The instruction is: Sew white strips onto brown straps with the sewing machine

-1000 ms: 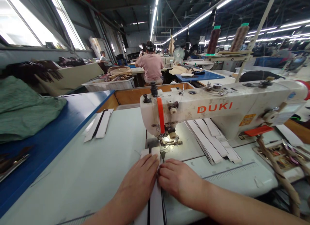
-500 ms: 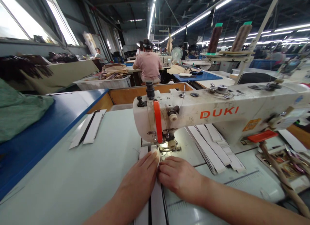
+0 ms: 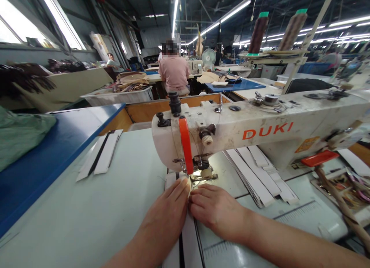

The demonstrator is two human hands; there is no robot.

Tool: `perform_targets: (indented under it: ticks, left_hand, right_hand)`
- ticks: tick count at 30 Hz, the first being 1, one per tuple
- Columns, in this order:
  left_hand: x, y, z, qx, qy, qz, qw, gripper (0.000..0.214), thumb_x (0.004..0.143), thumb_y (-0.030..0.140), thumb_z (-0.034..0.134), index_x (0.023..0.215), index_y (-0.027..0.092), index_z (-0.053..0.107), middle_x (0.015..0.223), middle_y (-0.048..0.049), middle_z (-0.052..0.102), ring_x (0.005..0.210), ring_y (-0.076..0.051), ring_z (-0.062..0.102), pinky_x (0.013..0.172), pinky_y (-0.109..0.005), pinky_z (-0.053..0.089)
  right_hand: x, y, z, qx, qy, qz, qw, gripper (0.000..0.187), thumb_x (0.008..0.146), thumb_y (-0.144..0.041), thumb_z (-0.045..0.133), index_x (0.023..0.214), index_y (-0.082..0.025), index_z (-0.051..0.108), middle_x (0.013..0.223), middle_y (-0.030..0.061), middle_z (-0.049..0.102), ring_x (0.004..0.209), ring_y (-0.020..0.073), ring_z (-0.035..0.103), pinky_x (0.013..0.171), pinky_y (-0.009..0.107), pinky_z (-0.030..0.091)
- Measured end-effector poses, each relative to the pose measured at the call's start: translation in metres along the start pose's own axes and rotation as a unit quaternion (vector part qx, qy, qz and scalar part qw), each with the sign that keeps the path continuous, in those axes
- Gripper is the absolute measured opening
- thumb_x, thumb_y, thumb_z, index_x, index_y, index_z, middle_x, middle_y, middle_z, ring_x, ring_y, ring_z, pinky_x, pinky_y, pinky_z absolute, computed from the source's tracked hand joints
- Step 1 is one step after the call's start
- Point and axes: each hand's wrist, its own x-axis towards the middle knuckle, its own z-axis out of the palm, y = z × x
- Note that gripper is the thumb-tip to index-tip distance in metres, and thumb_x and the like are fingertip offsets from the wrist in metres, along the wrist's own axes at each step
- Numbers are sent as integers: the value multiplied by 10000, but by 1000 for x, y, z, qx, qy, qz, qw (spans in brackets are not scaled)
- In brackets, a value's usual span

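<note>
A white strip with dark edges (image 3: pixel 192 241) lies lengthwise on the pale table, its far end at the needle area of a sewing machine (image 3: pixel 225 125) marked DUKI. My left hand (image 3: pixel 169 214) rests flat on the strip, fingers stretched towards the presser foot (image 3: pixel 199 177). Beside it, at the strip's right edge, my right hand (image 3: pixel 216 210) has its fingers curled in, closed on that edge. Both hands are just in front of the foot and nearly touch each other. A second white strip (image 3: pixel 171 257) runs along the left, with a black band between. The fingers hide part of the strips.
More white strips (image 3: pixel 100 152) lie at the left, and a stack of strips (image 3: pixel 251 173) sits under the machine arm. Tools fill a tray (image 3: pixel 358 218) at the right. Thread cones (image 3: pixel 258 33) stand behind. A person in pink (image 3: pixel 174 72) sits ahead.
The view has shifted a little, so the machine's head appears slightly further left. Both hands keep nearly the same place and pose on the strip.
</note>
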Motion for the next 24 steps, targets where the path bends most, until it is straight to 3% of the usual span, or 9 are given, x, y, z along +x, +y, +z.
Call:
perform_targets:
  ticks: [7, 17, 22, 24]
  left_hand:
    - [0, 0, 2, 9, 13, -3, 1000, 409, 888, 60, 327, 1215, 85, 571, 1211, -140, 659, 1135, -222, 611, 972, -365, 517]
    - [0, 2, 1, 32, -15, 0, 999, 416, 892, 44, 315, 1206, 75, 585, 1232, -134, 651, 1165, -214, 588, 998, -344, 488]
    - [-3, 2, 21, 86, -34, 36, 995, 344, 949, 208, 389, 1173, 66, 608, 1192, -126, 668, 1150, -223, 583, 999, -322, 462]
    - [-3, -4, 37, 116, 12, 50, 992, 330, 967, 240, 399, 1111, 63, 637, 1104, -108, 702, 1082, -202, 614, 972, -286, 467]
  right_hand:
    - [1, -1, 0, 2, -1, -1, 1000, 218, 928, -170, 497, 726, -151, 576, 760, 26, 611, 739, 173, 549, 823, 313, 491]
    - [0, -3, 3, 14, 17, 1, 1000, 206, 936, -170, 499, 745, -149, 575, 780, 25, 624, 763, 165, 571, 854, 302, 501]
    - [-5, 1, 28, -7, 129, -13, 992, 444, 1015, -174, 232, 755, -159, 592, 755, 30, 659, 780, 146, 636, 841, 258, 510]
    - [-8, 8, 45, -16, 173, -27, 984, 452, 1013, -156, 220, 755, -173, 591, 754, 22, 675, 772, 136, 654, 833, 237, 511]
